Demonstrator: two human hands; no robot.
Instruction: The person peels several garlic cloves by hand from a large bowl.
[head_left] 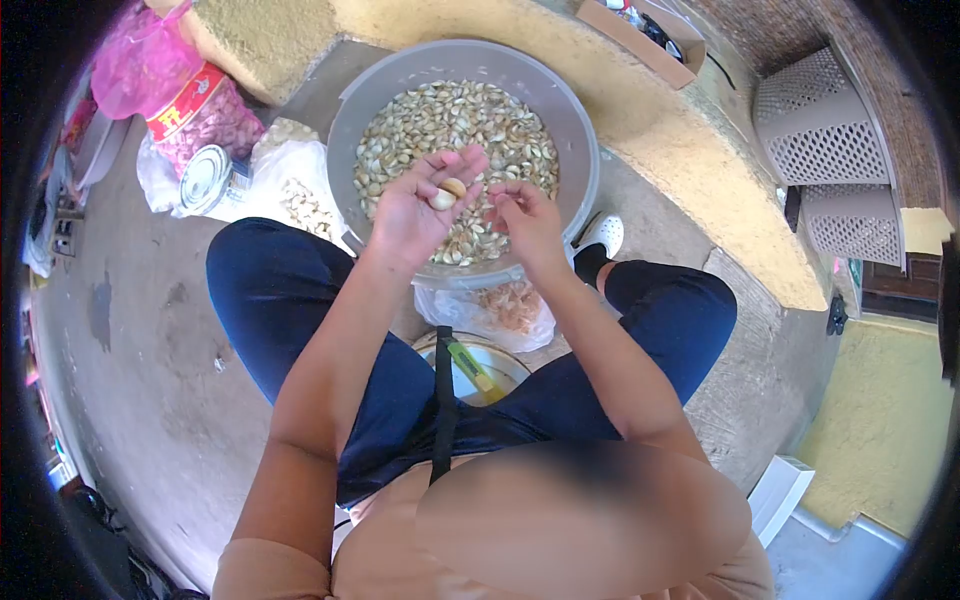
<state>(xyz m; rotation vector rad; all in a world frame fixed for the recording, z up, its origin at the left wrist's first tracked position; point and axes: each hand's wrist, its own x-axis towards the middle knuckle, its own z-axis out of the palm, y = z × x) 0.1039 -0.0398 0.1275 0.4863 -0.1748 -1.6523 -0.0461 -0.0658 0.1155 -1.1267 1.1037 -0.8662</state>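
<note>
My left hand (420,212) is palm up over a wide grey tub (584,130), its fingers curled loosely around a couple of garlic cloves (445,197). Just to the right, my right hand (530,225) is closed with thumb and fingertips together. Whatever those fingertips hold, if anything, is too small to make out. Many loose garlic cloves (470,120) fill the bottom of the tub. Between my legs, below the tub, a clear plastic bag (535,330) contains papery garlic skins (512,303).
A yellow-green box cutter (473,370) lies on a round lid-like surface between my thighs. To the left are a metal can (210,180), a pink net bag (200,130) and white plastic with pale cloves (305,207). A low yellow ledge (690,180) carries a cardboard box (640,40).
</note>
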